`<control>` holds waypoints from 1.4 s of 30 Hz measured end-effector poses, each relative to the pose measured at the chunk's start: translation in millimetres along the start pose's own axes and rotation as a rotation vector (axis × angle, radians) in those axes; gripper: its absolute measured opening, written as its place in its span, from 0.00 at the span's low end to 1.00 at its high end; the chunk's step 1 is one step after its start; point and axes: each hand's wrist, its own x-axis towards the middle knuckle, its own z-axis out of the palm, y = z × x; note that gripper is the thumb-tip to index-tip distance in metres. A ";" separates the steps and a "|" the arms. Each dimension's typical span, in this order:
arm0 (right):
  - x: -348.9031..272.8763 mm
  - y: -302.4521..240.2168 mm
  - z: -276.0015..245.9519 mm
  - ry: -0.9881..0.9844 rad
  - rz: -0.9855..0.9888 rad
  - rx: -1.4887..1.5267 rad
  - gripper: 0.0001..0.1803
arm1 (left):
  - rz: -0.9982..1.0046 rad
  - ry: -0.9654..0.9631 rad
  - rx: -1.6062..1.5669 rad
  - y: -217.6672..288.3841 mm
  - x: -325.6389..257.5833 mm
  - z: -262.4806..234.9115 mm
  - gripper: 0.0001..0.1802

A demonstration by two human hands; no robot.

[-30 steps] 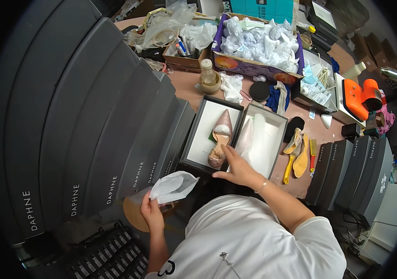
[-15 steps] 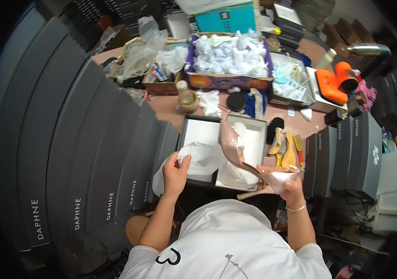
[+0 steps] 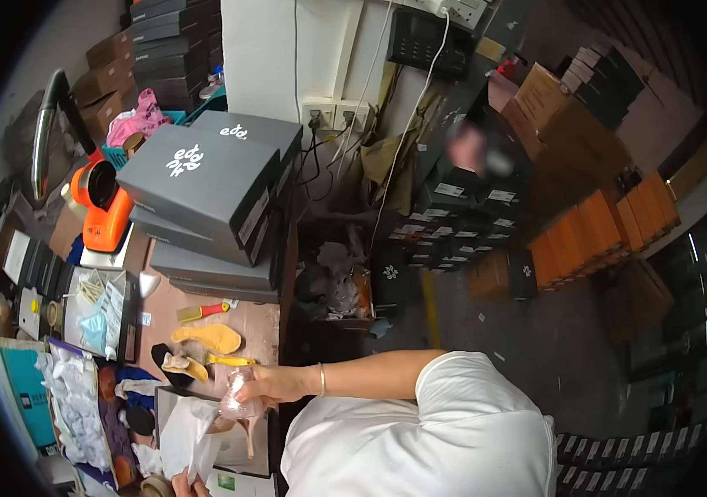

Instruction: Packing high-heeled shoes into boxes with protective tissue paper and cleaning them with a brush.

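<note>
My right hand [image 3: 275, 385] is closed around a shiny pink high-heeled shoe [image 3: 239, 402], its slim heel pointing down over an open shoe box [image 3: 242, 464]. At the lower edge my left hand [image 3: 189, 485], partly cut off, pinches a sheet of white tissue paper [image 3: 181, 441]. The paper spreads over the box and reaches close to the shoe. Just beyond my right hand lie a yellow-handled brush [image 3: 229, 360], a tan insole-shaped piece [image 3: 207, 337] and a brush with a red handle [image 3: 203, 312].
Dark grey shoe boxes [image 3: 204, 178] are stacked at the table's far end, beside an orange device [image 3: 105, 219]. A carton of crumpled white paper [image 3: 76, 406] and a tray with a blue mask [image 3: 103, 319] stand left. Orange boxes [image 3: 581, 236] line the floor at right.
The view has swung to the right, bringing the wall and floor into sight. My right hand still holds the pink shoe, and my left hand still grips the tissue paper.
</note>
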 end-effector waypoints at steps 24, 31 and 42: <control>32.1 50.7 68.0 0.116 -0.278 -0.638 0.24 | 0.255 0.246 -0.049 83.9 6.3 76.1 0.11; 50.1 27.8 84.8 -0.010 -0.106 0.278 0.16 | 0.146 0.245 -0.116 23.0 -31.8 73.0 0.13; 66.5 73.6 46.6 -0.125 -0.250 -0.628 0.25 | 0.503 0.064 -0.212 89.6 -8.8 77.1 0.18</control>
